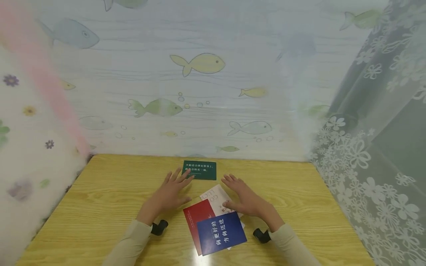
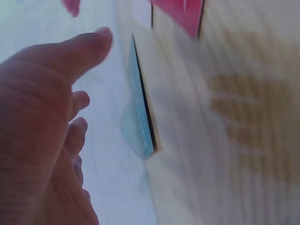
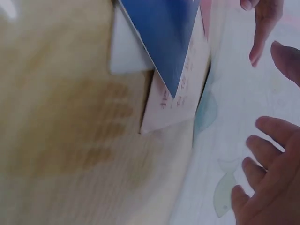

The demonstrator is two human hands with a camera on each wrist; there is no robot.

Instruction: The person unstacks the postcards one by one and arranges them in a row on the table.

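Note:
Fingers spread, my left hand (image 1: 168, 197) is held over the table with nothing in its grasp; in the head view its fingertips overlap a dark green card (image 1: 204, 170) with white writing. My right hand (image 1: 244, 197) is also empty, its fingers extended, and its thumb overlaps a pale pink card (image 1: 216, 195) with lettering. Between the two hands lies a loose pile. On top is a blue card (image 1: 222, 234) with white characters, partly covering a red card (image 1: 196, 214) and the pink one. A white card (image 3: 131, 44) peeks out beneath the blue one in the right wrist view.
Yellow wood-grain boards form the tabletop (image 1: 110, 192). Behind it hangs a pale curtain (image 1: 283, 107) printed with fish; lace with white flowers (image 1: 372, 195) borders the right side. Each wrist wears a small black device, one on the left (image 1: 159, 227) and one on the right (image 1: 261, 235).

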